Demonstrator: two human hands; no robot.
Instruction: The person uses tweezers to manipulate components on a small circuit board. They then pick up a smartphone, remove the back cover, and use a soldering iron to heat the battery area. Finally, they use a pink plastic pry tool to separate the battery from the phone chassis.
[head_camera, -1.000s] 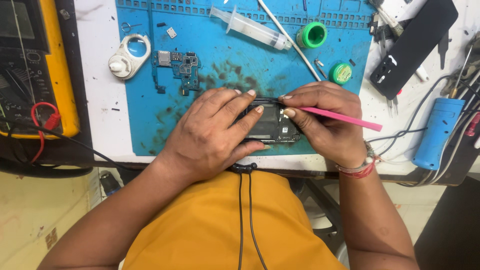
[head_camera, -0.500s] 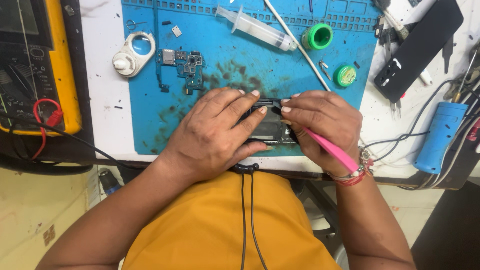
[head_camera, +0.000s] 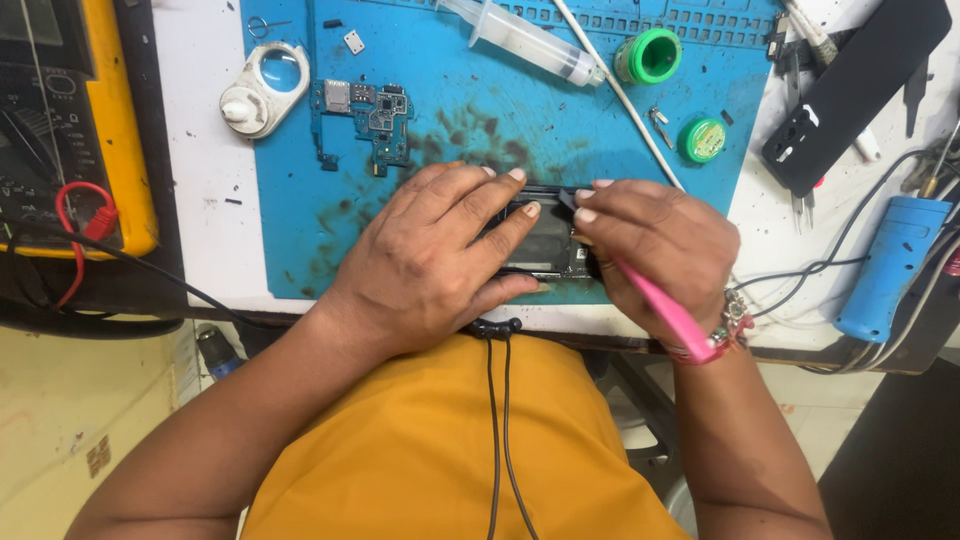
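Down at the near edge of the blue mat (head_camera: 300, 230), two hands close over one dark opened phone (head_camera: 540, 245). The left hand (head_camera: 430, 260) lies flat across the phone's left half, fingers spread and pressing down, thumb curled along its near side. The right hand (head_camera: 655, 245) is clenched round one pink pry tool (head_camera: 665, 310), whose handle slants out toward the wrist, while the fingertips (head_camera: 588, 213) bunch at the phone's far right corner; the tool's tip is hidden under the fingers. One beaded bracelet (head_camera: 725, 320) sits on that wrist.

Farther up the mat, toward its far left corner, lies one bare circuit board (head_camera: 365, 115), with one white ring-shaped piece (head_camera: 262, 88) just beside it, straddling the mat's left edge. Along the far edge rests one clear syringe (head_camera: 525, 40), and near it one open green pot (head_camera: 650, 55); a second, smaller green pot (head_camera: 703, 140) sits toward the right edge. One thin white rod (head_camera: 620, 95) runs slantwise between them.

Off the mat to the right lie one black flat case (head_camera: 860, 85) and one blue cylindrical tool (head_camera: 890, 265) with cables. At the table's left edge stands one yellow-cased meter (head_camera: 85, 120) with red and black leads
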